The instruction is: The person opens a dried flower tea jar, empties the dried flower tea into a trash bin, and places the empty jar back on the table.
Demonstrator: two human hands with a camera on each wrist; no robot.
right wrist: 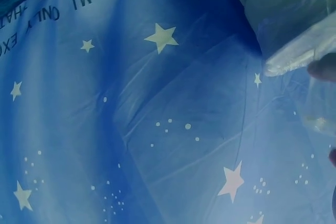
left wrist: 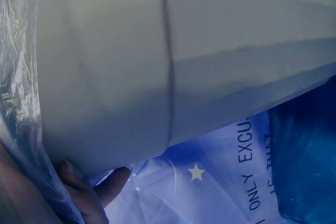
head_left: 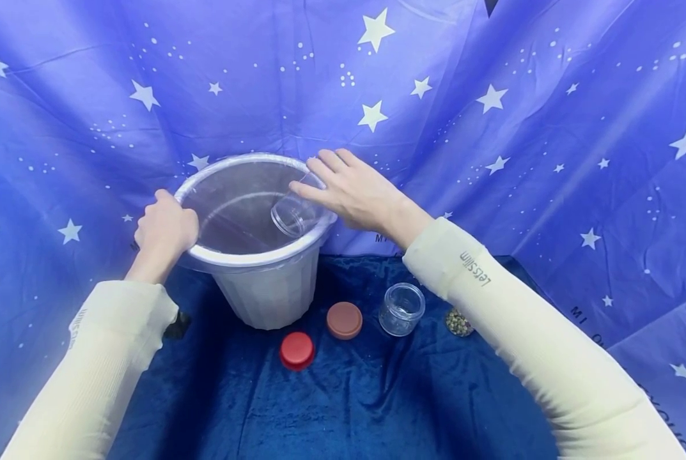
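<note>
A white ribbed bin (head_left: 265, 291) with a clear plastic liner (left wrist: 21, 72) folded over its rim stands on the cloth. My left hand (head_left: 164, 223) grips the bin's rim at its left side, over the liner. Above the opening, at the right rim, a clear jar (head_left: 293, 214) is held tilted in my right hand (head_left: 357, 191), its mouth pointing down and left into the bin. No contents can be made out in the jar. Only fingertips of the right hand (right wrist: 323, 67) show in the right wrist view.
In front of the bin lie a red lid (head_left: 296, 350) and a brown lid (head_left: 344, 321). Another clear jar (head_left: 402, 310) stands to their right. Farther right, a container of greenish-brown bits (head_left: 458, 322) is partly covered by my sleeve. A star-patterned curtain (head_left: 319, 96) hangs behind.
</note>
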